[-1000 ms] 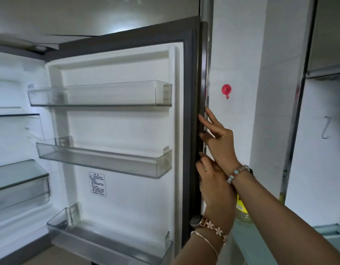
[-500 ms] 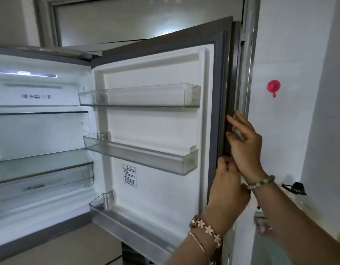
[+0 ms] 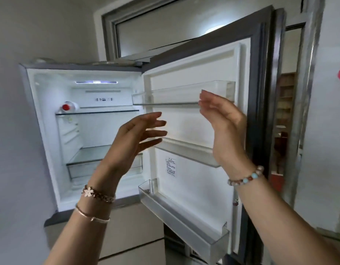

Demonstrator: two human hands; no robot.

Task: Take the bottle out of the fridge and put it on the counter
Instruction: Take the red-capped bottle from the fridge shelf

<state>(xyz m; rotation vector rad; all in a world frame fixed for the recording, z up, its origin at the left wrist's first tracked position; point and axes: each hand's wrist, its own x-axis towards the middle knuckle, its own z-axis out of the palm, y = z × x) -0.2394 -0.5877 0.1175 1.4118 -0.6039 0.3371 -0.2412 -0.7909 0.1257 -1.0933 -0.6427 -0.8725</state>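
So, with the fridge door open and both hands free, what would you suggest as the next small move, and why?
Probably reach the left hand up and to the left, toward the red-capped bottle lying on the top glass shelf. Both hands are open and empty in front of the fridge door, and the left one is nearer the bottle than the right hand. Nothing appears to block the way.

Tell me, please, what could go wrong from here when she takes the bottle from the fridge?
1. The bottle lies on its side at the far left of the top glass shelf, so it may roll or slip off when touched.
2. Both the left hand and the right hand are open and far from it; the reach is long and high, so the grip may be weak.
3. The open door stands close by the right arm and may be bumped.
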